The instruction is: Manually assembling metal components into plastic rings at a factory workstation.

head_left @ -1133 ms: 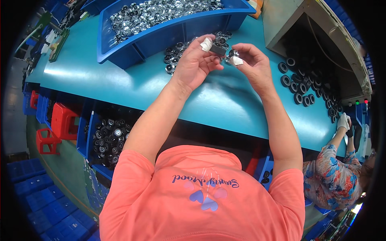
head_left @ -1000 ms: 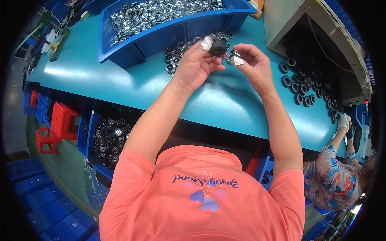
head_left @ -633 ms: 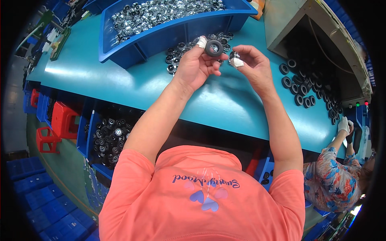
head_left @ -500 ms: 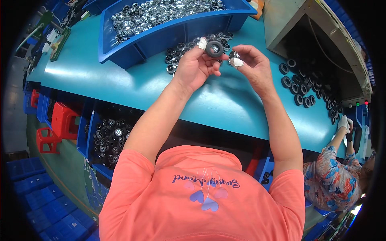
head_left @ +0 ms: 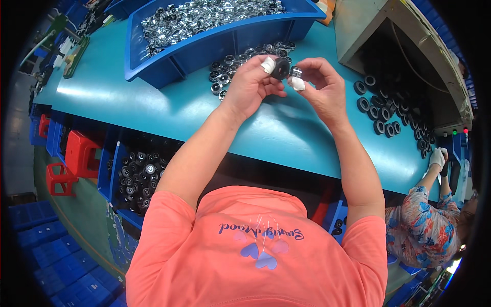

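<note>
Over the teal table, my left hand [head_left: 245, 89] pinches a black rubber tyre [head_left: 280, 68] between thumb and fingers, its opening turned partly to the right. My right hand [head_left: 326, 92] holds a small shiny wheel hub [head_left: 295, 72] by its fingertips, close beside the tyre. White tape wraps both thumbs. Whether tyre and hub touch, I cannot tell. Behind my left hand lie several loose chrome-and-black hubs [head_left: 223, 78], partly hidden by it. To the right of my right hand, loose black tyres [head_left: 378, 126] are spread on the table.
A long blue bin [head_left: 225, 48] full of shiny hubs stands at the back. At the right is a pale machine housing [head_left: 360, 33] with a dark opening. A blue box [head_left: 116, 176] of black wheels sits below the table edge. A co-worker's gloved hand [head_left: 437, 157] is far right.
The tyre has turned from facing me to facing the hub and shifted slightly right. The hub has tilted and come nearer the tyre, and the gap between my hands has narrowed.
</note>
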Available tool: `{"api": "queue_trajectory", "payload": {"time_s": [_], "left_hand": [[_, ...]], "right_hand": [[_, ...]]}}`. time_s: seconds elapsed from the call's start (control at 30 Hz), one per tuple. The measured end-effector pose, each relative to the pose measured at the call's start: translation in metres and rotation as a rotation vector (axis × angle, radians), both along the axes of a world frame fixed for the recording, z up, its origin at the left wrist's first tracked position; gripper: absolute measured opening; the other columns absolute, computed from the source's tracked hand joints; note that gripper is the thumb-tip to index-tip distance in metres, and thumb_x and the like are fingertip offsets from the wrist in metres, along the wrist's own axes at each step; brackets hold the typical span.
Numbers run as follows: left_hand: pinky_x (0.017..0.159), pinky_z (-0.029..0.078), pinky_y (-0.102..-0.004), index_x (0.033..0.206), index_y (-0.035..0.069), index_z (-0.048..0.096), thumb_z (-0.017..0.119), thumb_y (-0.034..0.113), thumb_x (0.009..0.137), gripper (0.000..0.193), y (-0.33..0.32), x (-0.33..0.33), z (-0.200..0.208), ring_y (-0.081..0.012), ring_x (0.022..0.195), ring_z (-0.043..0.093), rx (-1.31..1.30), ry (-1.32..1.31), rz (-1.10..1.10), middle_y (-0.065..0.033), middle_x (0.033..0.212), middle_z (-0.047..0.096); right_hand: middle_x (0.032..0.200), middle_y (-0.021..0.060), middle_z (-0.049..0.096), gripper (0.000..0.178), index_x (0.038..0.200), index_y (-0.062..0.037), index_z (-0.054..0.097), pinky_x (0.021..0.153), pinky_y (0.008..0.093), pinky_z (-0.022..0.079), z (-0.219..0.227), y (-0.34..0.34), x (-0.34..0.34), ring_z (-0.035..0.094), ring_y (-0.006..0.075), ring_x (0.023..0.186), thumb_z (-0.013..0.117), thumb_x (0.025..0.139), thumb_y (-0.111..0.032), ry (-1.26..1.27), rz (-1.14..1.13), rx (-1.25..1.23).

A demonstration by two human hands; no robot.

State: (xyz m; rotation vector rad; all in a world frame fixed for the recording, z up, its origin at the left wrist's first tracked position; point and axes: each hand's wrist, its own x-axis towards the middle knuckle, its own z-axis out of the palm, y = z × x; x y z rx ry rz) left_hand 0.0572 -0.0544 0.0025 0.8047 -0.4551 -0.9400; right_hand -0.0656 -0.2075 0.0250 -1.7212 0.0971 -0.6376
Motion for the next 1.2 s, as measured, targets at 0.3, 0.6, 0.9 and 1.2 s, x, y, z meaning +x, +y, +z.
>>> {"api": "queue_trajectory", "payload": {"time_s": [0.3, 0.6, 0.9, 1.2], "left_hand": [[0.090, 0.056, -0.0356, 0.133, 0.000, 0.056, 0.054, 0.020, 0.103, 0.036, -0.008, -0.012, 0.000, -0.0190, 0.104, 0.065, 0.017, -0.186, 0.056, -0.0098, 0.121, 0.064], [0.094, 0.054, -0.0325, 0.133, 0.000, 0.054, 0.061, 0.017, 0.100, 0.038, -0.009, -0.027, 0.011, -0.0158, 0.105, 0.064, 0.108, -0.423, 0.130, -0.0101, 0.120, 0.064], [0.076, 0.059, -0.0314, 0.127, -0.001, 0.055, 0.054, 0.013, 0.102, 0.029, -0.008, -0.016, 0.001, -0.0131, 0.090, 0.064, 0.093, -0.363, 0.181, -0.0086, 0.106, 0.065], [0.071, 0.058, -0.0294, 0.128, 0.004, 0.058, 0.053, 0.017, 0.103, 0.028, -0.007, -0.020, 0.004, -0.0119, 0.080, 0.063, 0.121, -0.361, 0.069, -0.0057, 0.103, 0.065]], "right_hand": [[0.099, 0.0053, 0.067, 0.029, 0.102, -0.0036, 0.072, 0.080, 0.0279, 0.059, 0.006, 0.009, 0.001, 0.070, 0.0155, 0.087, 0.079, 0.074, 0.001, -0.044, -0.137, -0.210], [0.098, 0.0057, 0.067, 0.031, 0.104, -0.0057, 0.073, 0.079, 0.0279, 0.059, 0.010, 0.014, -0.004, 0.070, 0.0158, 0.087, 0.077, 0.075, 0.003, -0.028, -0.194, -0.402], [0.108, 0.0065, 0.069, 0.036, 0.119, -0.0022, 0.068, 0.088, 0.0298, 0.056, -0.001, -0.003, 0.000, 0.067, 0.0164, 0.098, 0.074, 0.084, -0.008, 0.143, -0.023, 0.046], [0.102, 0.0050, 0.073, 0.029, 0.114, -0.0033, 0.070, 0.084, 0.0284, 0.053, 0.002, -0.003, -0.001, 0.067, 0.0126, 0.092, 0.074, 0.088, -0.014, 0.309, -0.012, 0.073]]}}
